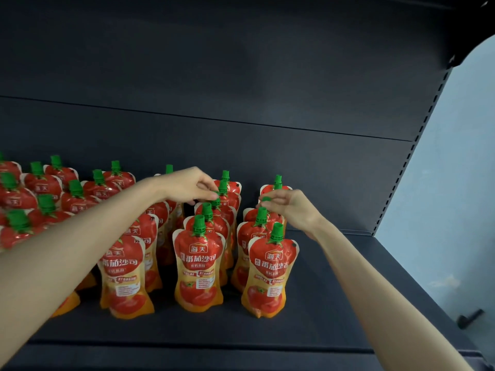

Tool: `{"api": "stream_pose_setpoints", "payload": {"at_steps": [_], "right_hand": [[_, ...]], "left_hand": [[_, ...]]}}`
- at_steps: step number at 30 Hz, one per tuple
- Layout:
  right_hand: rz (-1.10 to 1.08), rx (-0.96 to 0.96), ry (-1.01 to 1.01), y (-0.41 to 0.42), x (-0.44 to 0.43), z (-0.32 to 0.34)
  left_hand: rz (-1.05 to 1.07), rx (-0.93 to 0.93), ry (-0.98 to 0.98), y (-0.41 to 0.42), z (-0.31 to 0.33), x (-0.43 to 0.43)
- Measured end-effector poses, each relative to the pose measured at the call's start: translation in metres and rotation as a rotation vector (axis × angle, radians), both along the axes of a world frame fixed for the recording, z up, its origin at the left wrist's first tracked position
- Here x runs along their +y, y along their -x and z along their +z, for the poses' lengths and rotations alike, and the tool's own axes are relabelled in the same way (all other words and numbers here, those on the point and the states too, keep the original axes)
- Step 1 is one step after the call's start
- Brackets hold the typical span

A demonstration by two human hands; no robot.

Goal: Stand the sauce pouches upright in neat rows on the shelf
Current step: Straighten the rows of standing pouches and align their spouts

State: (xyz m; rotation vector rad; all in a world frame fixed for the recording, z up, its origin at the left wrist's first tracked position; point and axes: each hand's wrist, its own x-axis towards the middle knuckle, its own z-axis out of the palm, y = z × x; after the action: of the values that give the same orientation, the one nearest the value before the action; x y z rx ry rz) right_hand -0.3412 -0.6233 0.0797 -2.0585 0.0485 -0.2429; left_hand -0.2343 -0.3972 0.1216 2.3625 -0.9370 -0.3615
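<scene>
Several red and orange tomato sauce pouches with green caps stand upright in rows on the dark shelf (348, 303). The front pouch of the middle row (198, 271) and the front pouch of the right row (270, 274) face me. My left hand (187, 187) reaches over the middle row and pinches the green cap of a pouch (215, 195) further back. My right hand (292, 210) pinches the green cap (266, 198) of a pouch in the right row. The bodies of both held pouches are mostly hidden behind the pouches in front.
More pouches (40, 188) crowd the left part of the shelf. The shelf's dark back panel (241, 116) rises behind. A slotted upright (417, 145) marks the right end, with a pale wall (455, 183) beyond it. Bare shelf lies to the right of the rows.
</scene>
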Motion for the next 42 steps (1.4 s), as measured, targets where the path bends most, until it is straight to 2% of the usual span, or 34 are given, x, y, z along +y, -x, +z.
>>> {"api": "stream_pose_setpoints", "payload": {"at_steps": [10,17,29,39,42], "right_hand": [[-0.11,-0.042,-0.007,0.009,-0.015,-0.006],[-0.142,-0.053,-0.041,0.01,-0.016,-0.01],[-0.135,-0.079,-0.09,0.007,-0.011,-0.011],[-0.139,-0.06,-0.046,0.008,-0.011,-0.012],[-0.189,-0.134,-0.012,0.011,-0.007,-0.009]], "left_hand": [[0.066,0.041,0.06,0.01,-0.009,-0.01],[0.016,-0.052,0.034,0.007,-0.011,-0.009],[-0.012,-0.088,0.04,0.001,-0.012,-0.009],[-0.016,-0.1,-0.003,0.0,-0.012,-0.01],[-0.03,-0.161,-0.025,-0.001,-0.008,-0.004]]}}
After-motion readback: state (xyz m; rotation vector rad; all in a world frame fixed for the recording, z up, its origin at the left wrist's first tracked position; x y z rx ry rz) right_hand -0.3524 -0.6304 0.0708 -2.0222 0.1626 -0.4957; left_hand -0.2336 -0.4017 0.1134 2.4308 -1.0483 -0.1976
